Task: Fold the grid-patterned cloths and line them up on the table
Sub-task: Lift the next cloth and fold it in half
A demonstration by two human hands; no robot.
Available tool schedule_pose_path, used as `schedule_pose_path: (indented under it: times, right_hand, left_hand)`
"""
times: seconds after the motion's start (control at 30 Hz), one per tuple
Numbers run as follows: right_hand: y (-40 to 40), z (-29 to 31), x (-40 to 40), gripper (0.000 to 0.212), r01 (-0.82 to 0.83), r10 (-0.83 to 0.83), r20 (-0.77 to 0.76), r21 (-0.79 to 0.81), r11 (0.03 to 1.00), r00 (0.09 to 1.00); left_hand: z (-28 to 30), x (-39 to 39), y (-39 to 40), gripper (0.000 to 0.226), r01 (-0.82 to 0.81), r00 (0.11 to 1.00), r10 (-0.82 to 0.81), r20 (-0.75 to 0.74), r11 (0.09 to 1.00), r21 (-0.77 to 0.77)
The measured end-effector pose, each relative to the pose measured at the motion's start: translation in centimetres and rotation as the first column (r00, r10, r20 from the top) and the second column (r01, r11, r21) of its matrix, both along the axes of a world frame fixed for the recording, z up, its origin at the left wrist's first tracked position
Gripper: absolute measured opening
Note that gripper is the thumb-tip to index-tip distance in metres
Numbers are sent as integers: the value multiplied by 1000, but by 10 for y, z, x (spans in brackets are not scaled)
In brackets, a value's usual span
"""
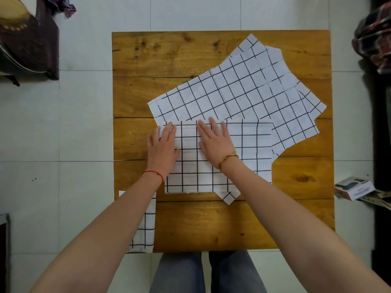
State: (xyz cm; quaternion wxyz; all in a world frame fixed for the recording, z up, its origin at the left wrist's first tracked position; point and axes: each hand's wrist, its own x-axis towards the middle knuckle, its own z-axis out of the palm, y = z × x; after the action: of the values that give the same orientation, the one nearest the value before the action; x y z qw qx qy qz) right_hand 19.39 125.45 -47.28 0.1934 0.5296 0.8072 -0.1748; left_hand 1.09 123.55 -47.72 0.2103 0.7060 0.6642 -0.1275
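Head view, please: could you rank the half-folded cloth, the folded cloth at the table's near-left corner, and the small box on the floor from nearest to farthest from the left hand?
1. Half-folded cloth: the left hand rests flat on its left edge.
2. Folded cloth: near-left table corner, partly under the forearm.
3. Small box: on the floor, far right.

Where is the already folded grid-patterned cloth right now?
In the head view, the folded white grid-patterned cloth lies at the wooden table's near-left corner, partly hidden under the left forearm, apart from the cloth being flattened.
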Motion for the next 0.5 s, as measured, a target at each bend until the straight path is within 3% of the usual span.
schedule_pose_path:
  times: [0.27, 0.5]
  right_hand:
    - [-19, 2, 121, 59, 334, -341, 150, 70, 940, 928]
    - [-17, 6, 154, 59, 393, -399, 151, 66, 917, 905]
  left_hand:
    - [-1, -2, -1, 75, 7, 1000, -7, 4, 1000, 3]
    - [0, -2, -2, 77, 6, 1000, -6, 19, 1000, 13]
